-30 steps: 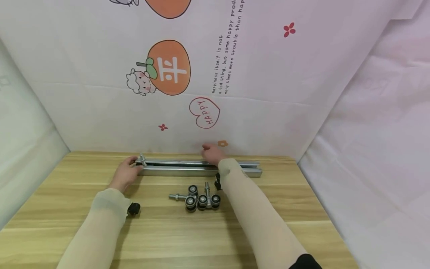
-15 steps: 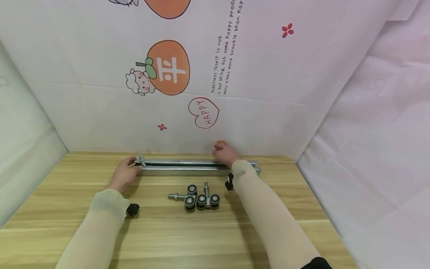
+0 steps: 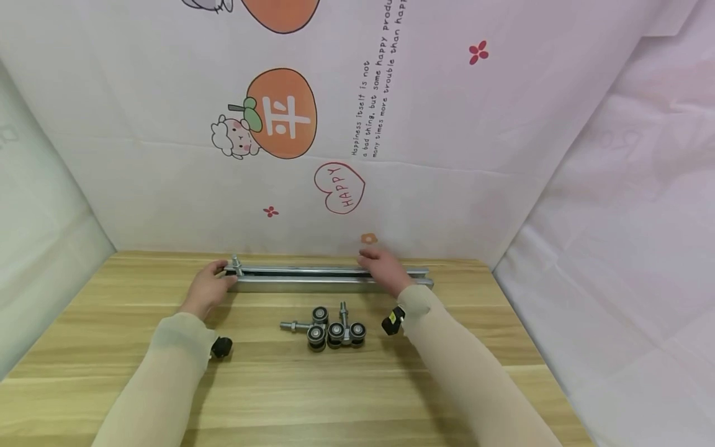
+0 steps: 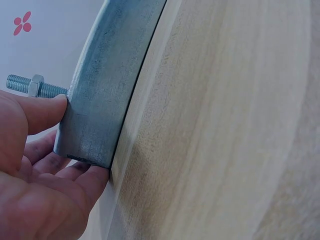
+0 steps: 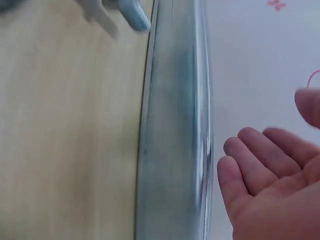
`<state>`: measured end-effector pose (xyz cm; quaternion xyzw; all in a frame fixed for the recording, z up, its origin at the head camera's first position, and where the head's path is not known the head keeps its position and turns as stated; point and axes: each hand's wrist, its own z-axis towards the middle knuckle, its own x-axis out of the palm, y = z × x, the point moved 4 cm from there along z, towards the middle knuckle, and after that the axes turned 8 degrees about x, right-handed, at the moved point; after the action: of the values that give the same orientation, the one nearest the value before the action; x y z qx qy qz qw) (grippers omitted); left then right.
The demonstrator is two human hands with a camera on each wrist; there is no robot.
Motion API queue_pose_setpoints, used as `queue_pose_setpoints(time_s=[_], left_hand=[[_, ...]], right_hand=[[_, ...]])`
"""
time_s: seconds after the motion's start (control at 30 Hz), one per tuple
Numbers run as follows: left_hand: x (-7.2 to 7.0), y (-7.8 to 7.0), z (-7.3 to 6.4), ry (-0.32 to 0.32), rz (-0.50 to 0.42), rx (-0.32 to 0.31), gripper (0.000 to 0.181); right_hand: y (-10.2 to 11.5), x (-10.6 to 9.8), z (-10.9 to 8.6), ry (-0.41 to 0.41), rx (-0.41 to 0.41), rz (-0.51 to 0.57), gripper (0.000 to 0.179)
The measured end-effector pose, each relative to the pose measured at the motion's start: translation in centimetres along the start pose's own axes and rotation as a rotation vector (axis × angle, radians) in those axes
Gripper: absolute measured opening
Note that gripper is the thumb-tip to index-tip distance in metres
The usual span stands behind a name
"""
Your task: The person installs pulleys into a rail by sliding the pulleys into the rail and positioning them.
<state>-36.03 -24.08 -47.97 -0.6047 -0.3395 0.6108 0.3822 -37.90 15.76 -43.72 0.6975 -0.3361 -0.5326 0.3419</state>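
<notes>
A silver metal C-channel rail (image 3: 301,285) lies lengthwise near the back of the table, its slot facing up. My left hand (image 3: 206,290) holds its left end; in the left wrist view the thumb presses the upper edge beside a threaded bolt (image 4: 36,86) with a nut, and the fingers curl at the end. That bolt stands up out of the slot, its lower part hidden inside the rail. Over the right part of the rail is my right hand (image 3: 385,270), holding nothing. In the right wrist view its fingers (image 5: 255,165) are loosely bent, apart from the rail.
Two roller trolleys (image 3: 316,336) with black wheels and threaded bolts lie on the wooden table (image 3: 268,397) in front of the rail. A white printed cloth (image 3: 424,205) hangs behind the table, and white cloth walls (image 3: 625,267) flank both sides.
My right hand has moved rightward along the rail, then slightly back toward me and lower. The left hand, rail and trolleys stay in place.
</notes>
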Motion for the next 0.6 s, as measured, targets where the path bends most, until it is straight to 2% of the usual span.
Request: queue_pose_setpoints(time_s=[0.1, 0.2, 0.37, 0.6], left_hand=[[0.0, 0.0, 0.0, -0.002, -0.005, -0.001, 0.066], [0.1, 0.3, 0.0, -0.004, -0.021, -0.008, 0.066], [0.1, 0.3, 0.0, -0.006, -0.027, -0.006, 0.066], [0.0, 0.0, 0.0, 0.001, -0.025, -0.009, 0.067]], right_hand=[[-0.4, 0.2, -1.1, 0.021, 0.021, 0.082, 0.051], [-1.0, 0.7, -2.1, 0.082, 0.043, 0.154, 0.052], [-1.6, 1.3, -3.2, 0.169, 0.063, 0.197, 0.051], [-2.4, 2.0, -3.5, 0.257, 0.079, 0.255, 0.053]])
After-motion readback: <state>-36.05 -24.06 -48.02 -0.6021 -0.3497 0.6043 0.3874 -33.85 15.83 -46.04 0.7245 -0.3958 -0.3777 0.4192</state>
